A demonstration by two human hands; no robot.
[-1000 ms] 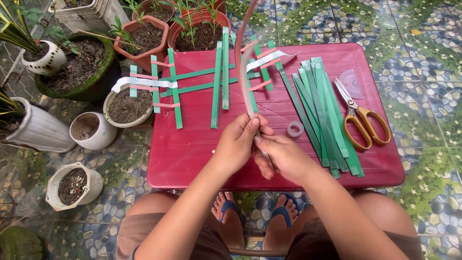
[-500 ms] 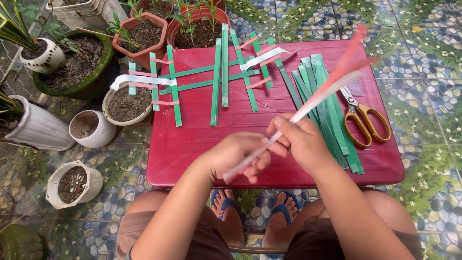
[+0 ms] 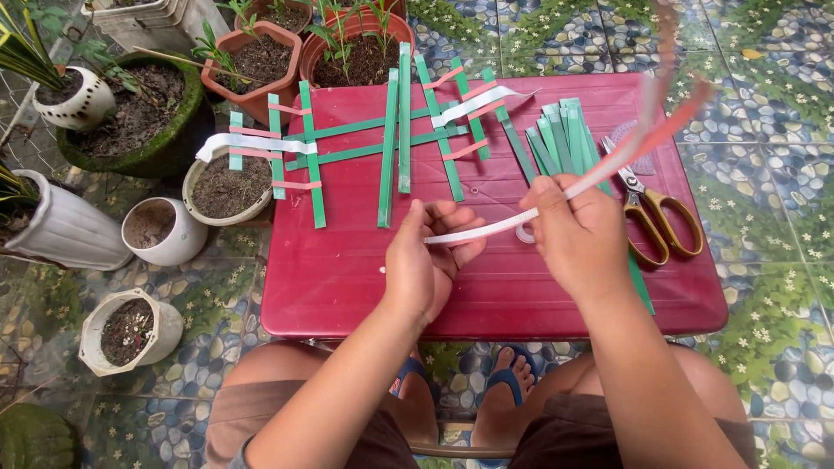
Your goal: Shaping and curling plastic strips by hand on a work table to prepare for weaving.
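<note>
— Since the earlier frame, the pale strip (image 3: 556, 195) had been swung lower, its blurred free end carried toward two o'clock.

— What was done?

— Green strips (image 3: 391, 139) had been laid crosswise at twelve o'clock on the red table (image 3: 347, 278); a loose green bundle (image 3: 560, 130) was left unused beside the scissors (image 3: 656, 217).

— And the hands?

— The left hand (image 3: 426, 260) was held half-curled, fingers loose beneath the strip's near end. The strip was pinched in the right hand (image 3: 582, 234), its long axis run from eight to two o'clock.

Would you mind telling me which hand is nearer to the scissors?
Right. The right hand is just left of the scissors; the left hand is farther left, mid-table.
</note>
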